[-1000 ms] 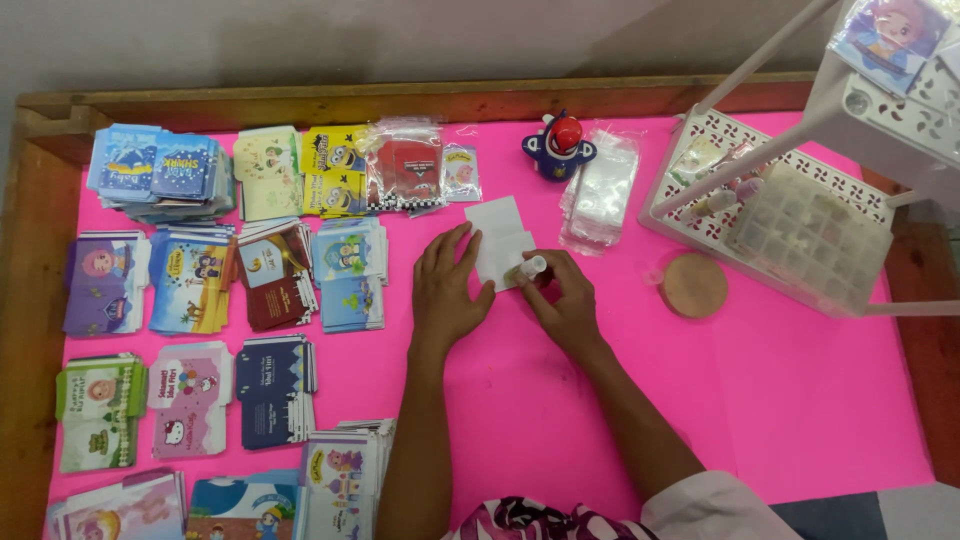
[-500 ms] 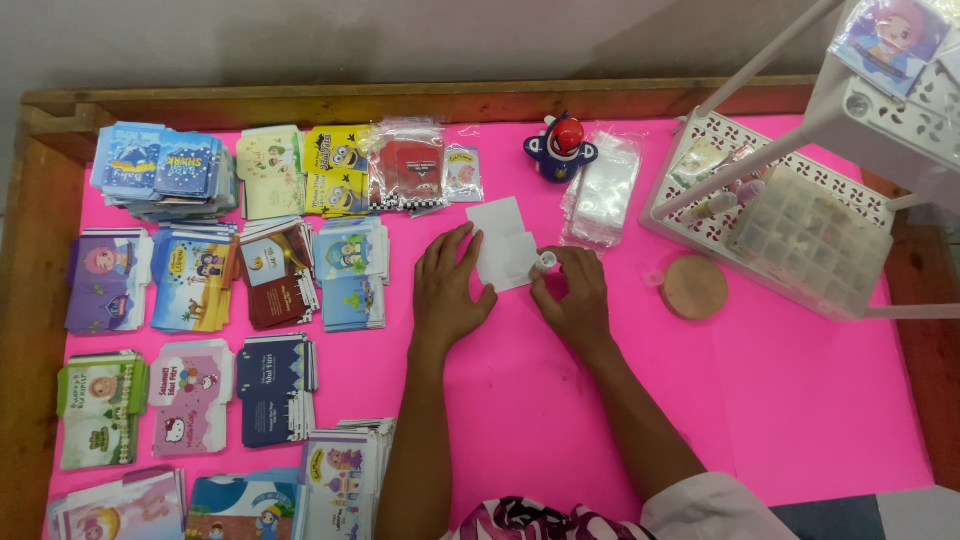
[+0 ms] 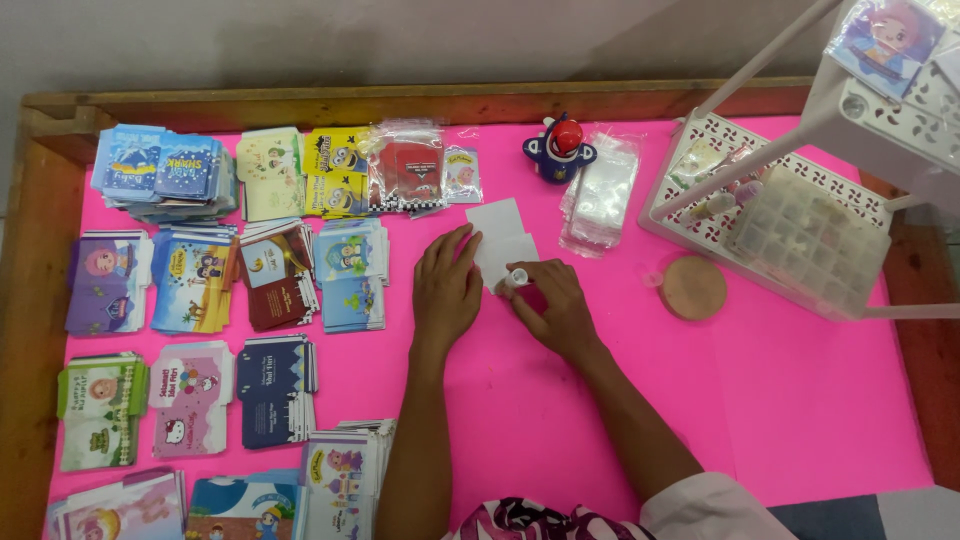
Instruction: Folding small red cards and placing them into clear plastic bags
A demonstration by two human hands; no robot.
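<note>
Pink surface (image 3: 800, 400) in wooden frame (image 3: 30, 300), left hand (image 3: 447, 290) flat, grip open on white card (image 3: 500, 245), right hand (image 3: 555, 305) grip pinching small white cap (image 3: 517, 278), card stacks (image 3: 200, 290) left, grey wall (image 3: 400, 40) behind.

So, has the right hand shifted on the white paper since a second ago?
Barely: the right hand has edged slightly toward the round wooden disc, its fingers still at the white paper.

Pink table (image 3: 800, 420), card stacks (image 3: 280, 290), white rack (image 3: 790, 215)

— What sort of place is this?
— A small craft or packing workplace: a pink-covered table (image 3: 800, 420) with a wooden rim, stacks of printed cartoon envelopes (image 3: 165, 175), clear plastic sleeves (image 3: 600, 195), and a white plastic rack (image 3: 790, 150).
</note>
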